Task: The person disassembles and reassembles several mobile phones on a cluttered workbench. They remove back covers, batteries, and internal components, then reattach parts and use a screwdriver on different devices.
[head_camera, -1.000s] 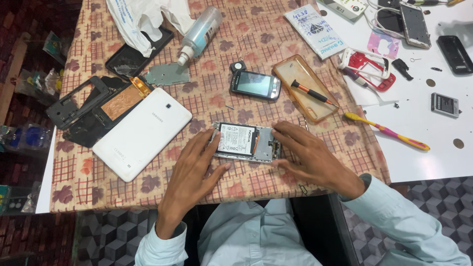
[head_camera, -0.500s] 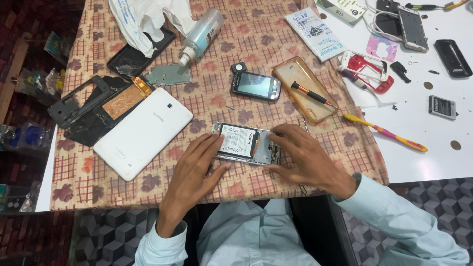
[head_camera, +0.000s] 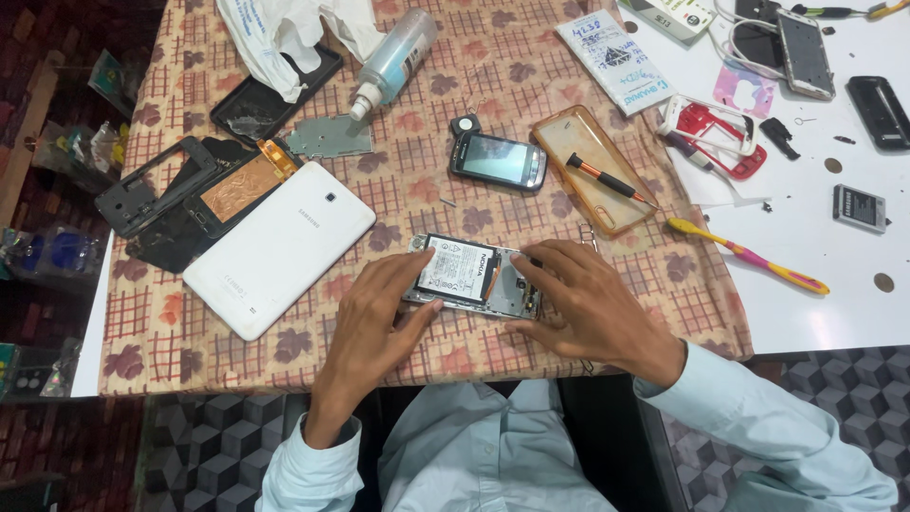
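A bench covered with a brown checked cloth printed with leaves (head_camera: 284,356), seen from above. At its left edge lie black plastic phone frames (head_camera: 142,194), then a white tablet lying face down (head_camera: 280,248) with a copper-coloured panel (head_camera: 237,187) just beside its upper corner.

Near the front edge, about the middle, lies an opened phone with its back removed (head_camera: 474,277). A white rectangular battery with a black end sits in its silver frame, and small parts show at the right end. The left hand (head_camera: 379,318) lies half spread, fingertips on the battery's left edge and the thumb along the lower side, apparently steadying the phone. The right hand (head_camera: 583,303) arches over the right end, fingertips pressing down on the frame, thumb at the lower edge.

Behind them lie a clear spray bottle on its side (head_camera: 393,52), a small dark phone (head_camera: 498,159), and an amber clear case (head_camera: 592,180) holding a black and orange screwdriver (head_camera: 607,178). A pink and yellow toothbrush (head_camera: 749,254) lies toward the right edge.
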